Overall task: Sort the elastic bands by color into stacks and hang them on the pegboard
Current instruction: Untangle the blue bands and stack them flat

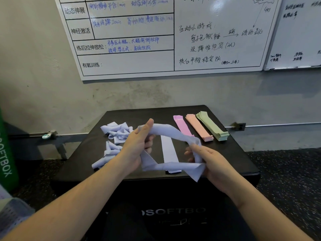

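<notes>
Stretching a twisted lavender band [171, 134] between my left hand [137, 145] and right hand [205, 159], both gripping it above the black box [225, 159], I judge I'm mid-sorting: next untwist it flat onto the lavender stack [169, 152].

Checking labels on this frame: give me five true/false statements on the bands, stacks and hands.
1. Both hands hold one lavender band. True: the left hand and right hand grip its opposite ends.
2. The held band lies flat and untwisted. False: it is twisted, stretched as a loop above the box.
3. The green stack is rightmost of the sorted stacks. True.
4. The pink stack sits right of the peach stack. False: left of it.
5. Loose lavender bands lie on the box's right side. False: on its left side.
</notes>
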